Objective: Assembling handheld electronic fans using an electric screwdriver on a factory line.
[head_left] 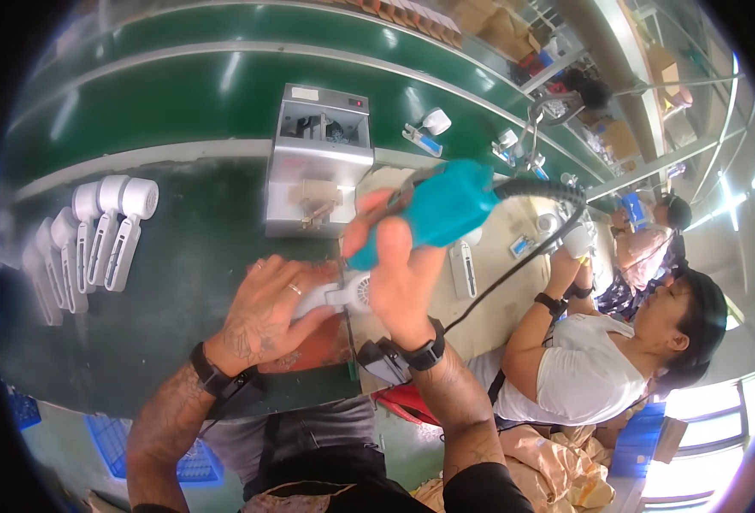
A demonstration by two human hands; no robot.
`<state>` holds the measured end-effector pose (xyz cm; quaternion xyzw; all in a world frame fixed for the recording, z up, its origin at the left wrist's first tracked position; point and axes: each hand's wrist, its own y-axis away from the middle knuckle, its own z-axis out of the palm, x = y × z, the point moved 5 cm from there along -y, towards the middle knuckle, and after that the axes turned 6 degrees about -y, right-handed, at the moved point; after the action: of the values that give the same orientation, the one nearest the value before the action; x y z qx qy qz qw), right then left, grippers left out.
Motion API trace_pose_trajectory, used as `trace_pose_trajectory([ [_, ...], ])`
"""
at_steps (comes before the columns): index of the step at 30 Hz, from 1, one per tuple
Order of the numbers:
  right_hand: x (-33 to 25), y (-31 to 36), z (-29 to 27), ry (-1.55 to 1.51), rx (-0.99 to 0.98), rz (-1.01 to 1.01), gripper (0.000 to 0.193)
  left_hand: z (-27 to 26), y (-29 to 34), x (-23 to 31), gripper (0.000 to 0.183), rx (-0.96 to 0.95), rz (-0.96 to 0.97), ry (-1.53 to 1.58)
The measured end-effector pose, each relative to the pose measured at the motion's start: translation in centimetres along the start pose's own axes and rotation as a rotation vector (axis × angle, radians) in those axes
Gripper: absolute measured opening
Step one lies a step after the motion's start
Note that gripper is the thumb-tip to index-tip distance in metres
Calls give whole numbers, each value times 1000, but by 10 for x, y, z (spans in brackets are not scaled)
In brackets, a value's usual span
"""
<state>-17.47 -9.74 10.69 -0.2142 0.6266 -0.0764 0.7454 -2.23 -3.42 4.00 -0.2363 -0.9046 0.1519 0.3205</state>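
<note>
My left hand [266, 312] holds a small white handheld fan [318, 299] down on a reddish-brown pad [309, 346] at the bench edge. The fan's round grille head [359, 291] faces up and to the right. Fingers of my right hand [405, 286] are wrapped round a teal electric screwdriver [446, 209], blurred by motion, just above and right of that head. A black cable [557, 190] runs from the tool's back end. Its tip is not clearly visible.
Several similar white fans [125, 227] lie in a row at left. A metal screw feeder [319, 162] stands ahead. Another fan part [463, 265] lies to the right. Beyond is a green conveyor [198, 81] with parts. A co-worker [591, 359] sits close on the right.
</note>
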Motion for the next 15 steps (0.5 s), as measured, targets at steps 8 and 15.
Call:
trace_pose_trajectory([
  [8,4,-38,15,92,8,-98,57,6,2,-7,42,-24,-52,1],
  [15,35,-59,26,177,0,-143,52,6,10,-12,42,-30,-33,-9],
])
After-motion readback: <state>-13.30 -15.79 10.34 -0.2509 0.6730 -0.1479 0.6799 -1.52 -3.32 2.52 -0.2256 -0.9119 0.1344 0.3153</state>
